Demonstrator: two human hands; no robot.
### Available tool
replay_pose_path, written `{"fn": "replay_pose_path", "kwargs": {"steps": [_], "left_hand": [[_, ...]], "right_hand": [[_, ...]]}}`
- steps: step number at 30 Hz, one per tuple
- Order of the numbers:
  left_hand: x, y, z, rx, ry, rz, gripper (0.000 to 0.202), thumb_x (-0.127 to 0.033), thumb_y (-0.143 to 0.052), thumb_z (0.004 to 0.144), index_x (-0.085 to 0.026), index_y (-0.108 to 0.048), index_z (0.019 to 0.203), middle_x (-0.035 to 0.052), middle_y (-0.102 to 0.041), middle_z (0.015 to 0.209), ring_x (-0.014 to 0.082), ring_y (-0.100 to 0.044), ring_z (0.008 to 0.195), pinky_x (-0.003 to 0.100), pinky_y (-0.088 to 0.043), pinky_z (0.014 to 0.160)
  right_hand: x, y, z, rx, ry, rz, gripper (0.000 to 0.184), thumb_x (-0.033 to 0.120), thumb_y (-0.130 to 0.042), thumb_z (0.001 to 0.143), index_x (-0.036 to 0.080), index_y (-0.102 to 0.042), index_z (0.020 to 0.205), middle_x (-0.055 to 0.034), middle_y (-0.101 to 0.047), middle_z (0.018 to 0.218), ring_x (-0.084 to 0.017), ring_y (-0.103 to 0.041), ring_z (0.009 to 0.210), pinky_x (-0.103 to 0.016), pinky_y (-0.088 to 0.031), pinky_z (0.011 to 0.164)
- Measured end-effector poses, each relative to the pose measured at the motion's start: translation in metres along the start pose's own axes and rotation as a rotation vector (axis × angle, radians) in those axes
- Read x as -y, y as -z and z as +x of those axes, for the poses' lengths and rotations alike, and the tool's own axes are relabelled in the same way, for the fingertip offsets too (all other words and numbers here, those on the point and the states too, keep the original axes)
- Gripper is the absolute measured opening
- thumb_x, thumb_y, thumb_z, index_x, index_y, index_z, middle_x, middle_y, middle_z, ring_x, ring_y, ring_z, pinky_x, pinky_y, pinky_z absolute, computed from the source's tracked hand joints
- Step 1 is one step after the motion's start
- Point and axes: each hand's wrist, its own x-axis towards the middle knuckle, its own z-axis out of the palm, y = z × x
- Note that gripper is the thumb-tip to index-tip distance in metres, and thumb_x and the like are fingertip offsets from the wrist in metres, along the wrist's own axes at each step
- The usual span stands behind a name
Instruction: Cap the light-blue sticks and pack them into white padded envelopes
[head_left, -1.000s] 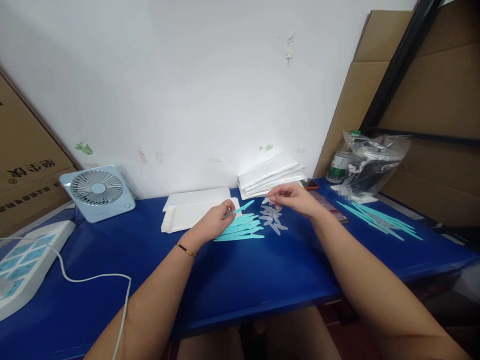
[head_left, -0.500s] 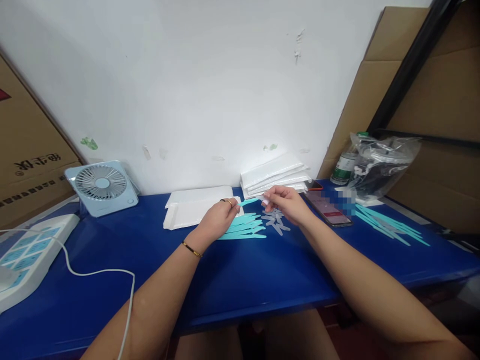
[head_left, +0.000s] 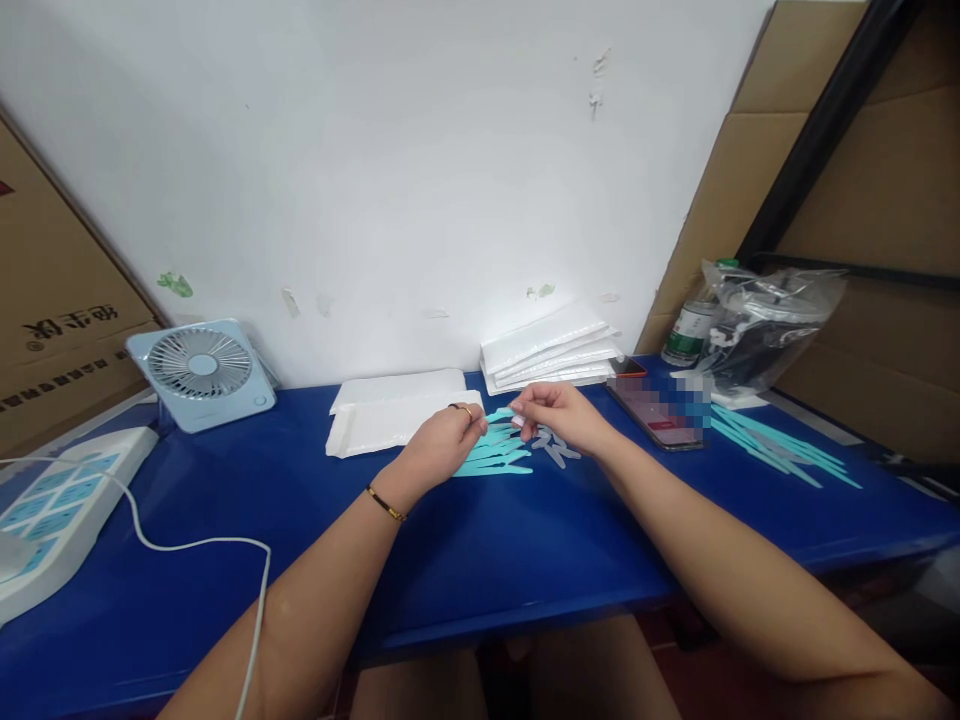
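Fingertips of both hands have drawn closer together since a second ago, the right hand (head_left: 561,415) having come across and slightly down toward the left hand (head_left: 444,445). Pinched in the left is a turquoise strip (head_left: 499,414), slim, flat and evenly coloured, only a short length showing between the hands, above the tabletop (head_left: 525,550). The right hand's thumb and finger close narrowly on a small pale piece (head_left: 518,422) at its tip. Similar turquoise strips (head_left: 495,462) lie fanned below, beside frosted, translucent pieces (head_left: 555,450).
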Motion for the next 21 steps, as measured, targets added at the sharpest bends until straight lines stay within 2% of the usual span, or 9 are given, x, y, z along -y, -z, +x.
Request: {"fn": "replay_pose_path", "kwargs": {"steps": [5, 7, 10, 14, 18, 21], "left_hand": [[-0.014, 0.000, -0.010, 0.201, -0.003, -0.007, 0.026, -0.033, -0.044, 0.086, -0.019, -0.064, 0.076, 0.0038, -0.065, 0.083, 0.0168, -0.057, 0.076, 0.026, -0.041, 0.066], [-0.017, -0.001, -0.012, 0.286, 0.003, 0.005, 0.024, -0.033, -0.047, 0.084, -0.020, -0.066, 0.075, 0.0032, -0.066, 0.079, 0.0165, -0.058, 0.073, 0.026, -0.040, 0.062], [-0.015, -0.003, -0.012, 0.288, 0.021, 0.073, 0.018, -0.032, -0.052, 0.081, -0.021, -0.067, 0.077, 0.0027, -0.066, 0.078, 0.0172, -0.058, 0.073, 0.025, -0.039, 0.059], [-0.009, -0.006, -0.008, 0.251, 0.036, 0.210, 0.010, -0.026, -0.059, 0.074, -0.022, -0.067, 0.078, 0.0032, -0.066, 0.086, 0.0178, -0.059, 0.076, 0.025, -0.039, 0.059], [-0.009, -0.009, -0.006, 0.263, 0.054, 0.247, 0.008, -0.026, -0.061, 0.073, -0.021, -0.067, 0.074, 0.0032, -0.066, 0.080, 0.0175, -0.059, 0.072, 0.025, -0.038, 0.058], [-0.012, -0.010, -0.005, 0.274, 0.076, 0.244, 0.009, -0.028, -0.061, 0.073, -0.021, -0.067, 0.073, 0.0035, -0.067, 0.077, 0.0178, -0.059, 0.071, 0.026, -0.038, 0.056]], "right_hand": [[0.006, 0.029, -0.006, 0.016, -0.007, -0.512, 0.037, 0.051, -0.057, 0.075, 0.015, -0.065, 0.074, 0.0001, -0.059, 0.056, -0.011, -0.051, 0.050, -0.022, -0.036, 0.049], [0.007, 0.040, -0.009, 0.111, -0.051, -0.695, 0.031, 0.046, -0.062, 0.071, 0.016, -0.067, 0.071, -0.0006, -0.062, 0.061, -0.012, -0.052, 0.054, -0.022, -0.035, 0.050], [0.006, 0.046, -0.012, 0.250, -0.152, -0.890, 0.018, 0.035, -0.068, 0.064, 0.018, -0.069, 0.068, -0.0012, -0.065, 0.063, -0.013, -0.056, 0.057, -0.023, -0.036, 0.051], [0.000, 0.039, -0.010, 0.320, -0.242, -0.952, 0.013, 0.029, -0.070, 0.058, 0.020, -0.069, 0.067, 0.0000, -0.065, 0.058, -0.014, -0.057, 0.052, -0.023, -0.036, 0.047], [-0.002, 0.034, -0.011, 0.316, -0.134, -0.988, 0.008, 0.026, -0.071, 0.058, 0.020, -0.069, 0.063, -0.0002, -0.065, 0.059, -0.016, -0.058, 0.055, -0.024, -0.036, 0.047], [-0.001, 0.032, -0.018, 0.391, -0.079, -0.876, 0.009, 0.029, -0.071, 0.061, 0.021, -0.071, 0.066, 0.0001, -0.067, 0.063, -0.016, -0.060, 0.059, -0.024, -0.039, 0.051]]}}
